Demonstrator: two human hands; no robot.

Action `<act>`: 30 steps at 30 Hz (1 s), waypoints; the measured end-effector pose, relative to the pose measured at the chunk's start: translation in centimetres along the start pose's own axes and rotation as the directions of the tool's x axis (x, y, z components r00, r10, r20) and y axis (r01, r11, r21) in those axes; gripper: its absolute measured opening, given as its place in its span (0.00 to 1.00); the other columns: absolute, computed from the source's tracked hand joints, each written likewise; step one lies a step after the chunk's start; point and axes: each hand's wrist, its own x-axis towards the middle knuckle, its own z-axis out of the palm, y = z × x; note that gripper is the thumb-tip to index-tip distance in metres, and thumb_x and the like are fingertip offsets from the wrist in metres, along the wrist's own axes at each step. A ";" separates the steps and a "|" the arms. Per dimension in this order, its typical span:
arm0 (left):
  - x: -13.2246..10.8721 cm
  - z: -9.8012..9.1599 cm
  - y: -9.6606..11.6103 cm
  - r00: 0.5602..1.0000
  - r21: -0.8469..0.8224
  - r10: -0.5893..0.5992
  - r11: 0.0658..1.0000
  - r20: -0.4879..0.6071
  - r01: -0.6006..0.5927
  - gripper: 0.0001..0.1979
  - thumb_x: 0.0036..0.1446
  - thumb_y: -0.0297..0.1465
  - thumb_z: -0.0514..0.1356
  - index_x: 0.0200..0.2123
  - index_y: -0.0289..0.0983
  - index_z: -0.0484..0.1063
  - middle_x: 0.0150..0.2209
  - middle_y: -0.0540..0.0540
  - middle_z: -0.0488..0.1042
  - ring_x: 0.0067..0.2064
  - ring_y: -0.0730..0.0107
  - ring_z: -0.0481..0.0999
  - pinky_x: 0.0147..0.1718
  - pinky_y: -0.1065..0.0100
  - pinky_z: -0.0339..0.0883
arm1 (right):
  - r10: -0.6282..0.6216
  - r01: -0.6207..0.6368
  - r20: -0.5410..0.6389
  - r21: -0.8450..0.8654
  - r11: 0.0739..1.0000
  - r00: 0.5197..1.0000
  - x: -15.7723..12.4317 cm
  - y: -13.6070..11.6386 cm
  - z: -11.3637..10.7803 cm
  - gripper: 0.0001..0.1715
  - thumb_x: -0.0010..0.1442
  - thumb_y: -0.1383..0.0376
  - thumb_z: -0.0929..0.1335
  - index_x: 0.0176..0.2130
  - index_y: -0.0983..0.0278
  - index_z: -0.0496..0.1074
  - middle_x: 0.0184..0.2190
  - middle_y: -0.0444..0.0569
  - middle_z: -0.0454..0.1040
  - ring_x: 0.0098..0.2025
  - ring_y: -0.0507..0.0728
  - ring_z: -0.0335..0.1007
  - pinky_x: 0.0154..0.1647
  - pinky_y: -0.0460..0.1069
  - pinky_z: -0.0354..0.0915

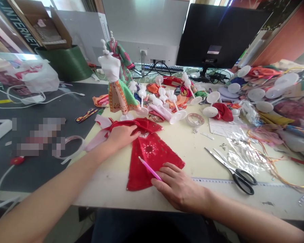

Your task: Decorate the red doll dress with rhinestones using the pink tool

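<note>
Head view: right hand (178, 186) grips one pink pen (150, 169), left hand (121, 136), grip unclear, touches red cloth (159, 150), two monitors (218, 33) behind.

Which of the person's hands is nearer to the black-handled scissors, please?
The right hand is nearer: it holds a pink pen-like tool over the red fabric panel, left of the black-handled scissors. The left hand is farther left, at the panel's upper end.
</note>
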 end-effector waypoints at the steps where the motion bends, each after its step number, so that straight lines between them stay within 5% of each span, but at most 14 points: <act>1: 0.2 -0.1 -0.2 1.000 -0.002 0.001 1.000 0.006 -0.001 0.23 0.61 0.47 0.47 0.44 0.39 0.72 0.32 0.44 0.77 0.32 0.63 0.74 0.28 0.70 0.57 | -0.003 0.003 0.008 0.006 1.000 1.000 0.2 0.1 0.1 0.15 0.61 0.74 0.59 0.47 0.70 0.66 0.34 0.52 0.72 0.40 0.58 0.65 0.47 0.57 0.64; 7: -0.2 -0.5 0.0 0.990 -0.125 -0.059 0.991 -0.132 0.042 0.17 0.58 0.44 0.51 0.36 0.40 0.73 0.27 0.48 0.76 0.31 0.65 0.74 0.27 0.69 0.56 | -0.037 0.043 -0.188 0.027 0.999 0.981 -1.0 1.5 -0.9 0.18 0.60 0.74 0.60 0.50 0.71 0.63 0.36 0.53 0.74 0.43 0.59 0.67 0.50 0.58 0.64; 13: -1.9 -2.1 2.2 0.958 -0.276 -0.014 0.959 -0.286 -0.068 0.12 0.60 0.35 0.52 0.31 0.37 0.73 0.26 0.50 0.75 0.28 0.71 0.72 0.30 0.71 0.59 | 0.352 -0.377 -0.370 0.006 0.926 0.860 -4.8 4.9 -2.4 0.18 0.58 0.75 0.64 0.49 0.64 0.65 0.37 0.51 0.75 0.41 0.58 0.69 0.45 0.56 0.67; 16: -2.5 -2.4 4.4 0.967 -0.374 0.080 0.912 -0.244 -0.170 0.11 0.59 0.34 0.54 0.31 0.37 0.73 0.27 0.51 0.76 0.28 0.73 0.72 0.30 0.72 0.60 | 0.434 -0.449 -0.351 0.040 0.892 0.830 -5.5 5.9 -2.2 0.15 0.59 0.73 0.64 0.47 0.63 0.66 0.35 0.50 0.74 0.40 0.57 0.68 0.41 0.54 0.68; 22: -2.6 -1.4 8.8 0.922 -0.442 0.385 0.821 -0.039 -0.362 0.13 0.61 0.32 0.51 0.38 0.37 0.75 0.34 0.46 0.78 0.35 0.65 0.76 0.33 0.68 0.63 | 0.403 -0.406 -0.213 0.028 0.913 0.890 -4.5 6.4 -1.4 0.14 0.61 0.70 0.64 0.48 0.63 0.64 0.37 0.51 0.73 0.43 0.59 0.65 0.45 0.56 0.66; 30: -2.6 0.8 10.0 0.887 -0.369 0.457 0.835 0.055 -0.408 0.15 0.64 0.32 0.47 0.39 0.35 0.72 0.35 0.44 0.78 0.36 0.59 0.76 0.30 0.65 0.62 | 0.326 -0.333 -0.166 -0.016 0.943 0.931 -2.7 7.2 -0.9 0.13 0.61 0.72 0.61 0.46 0.64 0.65 0.34 0.51 0.72 0.40 0.58 0.65 0.46 0.56 0.66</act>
